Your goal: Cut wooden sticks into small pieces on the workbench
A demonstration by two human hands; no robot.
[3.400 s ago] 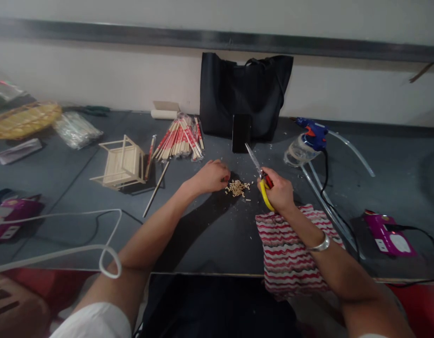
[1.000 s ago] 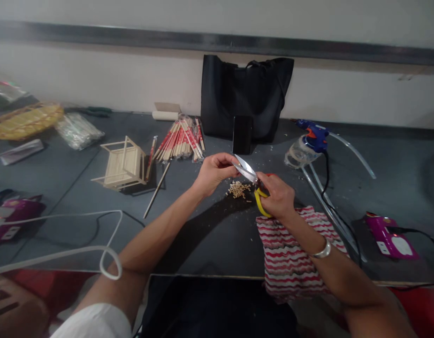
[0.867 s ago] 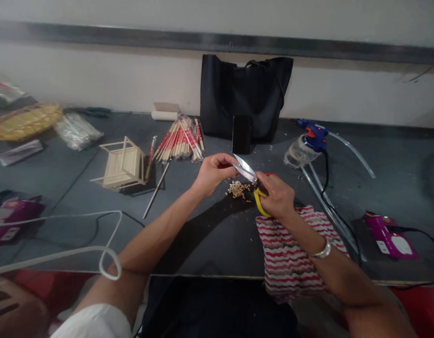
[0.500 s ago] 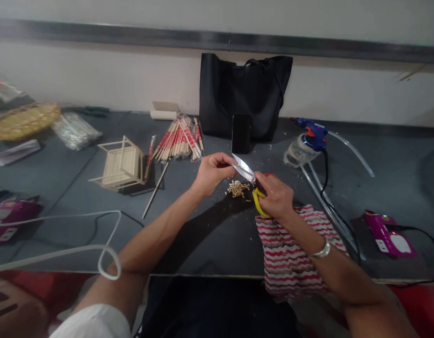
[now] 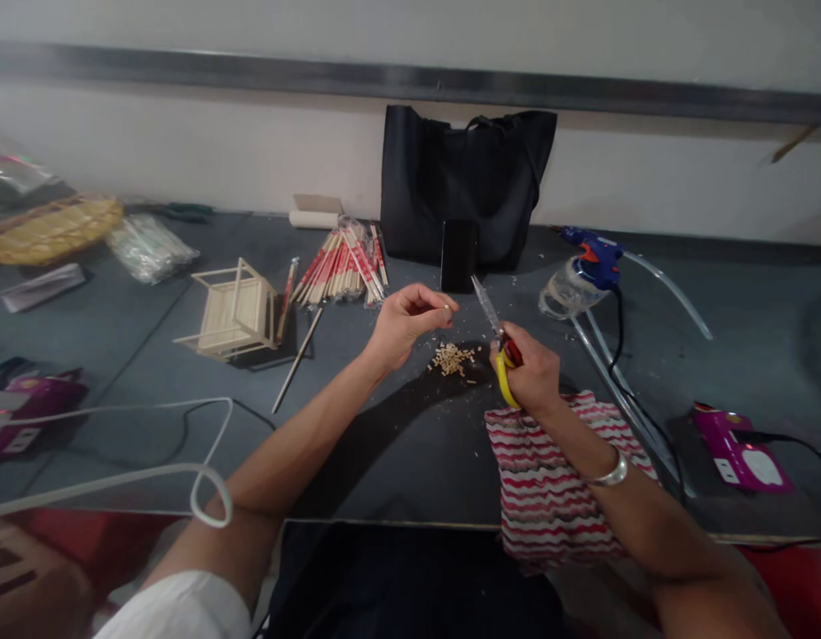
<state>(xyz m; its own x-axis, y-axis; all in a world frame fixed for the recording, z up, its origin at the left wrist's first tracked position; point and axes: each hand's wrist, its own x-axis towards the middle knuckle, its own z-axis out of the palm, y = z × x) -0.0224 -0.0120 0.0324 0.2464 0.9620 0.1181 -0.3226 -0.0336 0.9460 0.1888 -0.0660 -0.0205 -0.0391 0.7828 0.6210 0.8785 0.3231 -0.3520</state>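
My right hand is closed on the yellow and red handles of a pair of scissors, whose blades point up and away, shut together. My left hand hovers above the grey table, thumb and forefinger pinched on a tiny pale piece of stick too small to make out well. Between the hands, on the table, lies a small heap of cut wooden bits. My right forearm rests on a red and white striped cloth.
A black bag and a dark phone stand behind. Wrapped chopsticks, one loose stick and a small stick frame lie left. A blue glue gun, clear glue rods and pink power strips are right.
The scissors blades were open at my left fingertips; now they are shut and swung upright, away from that hand. My left hand has stayed raised with its pinch.
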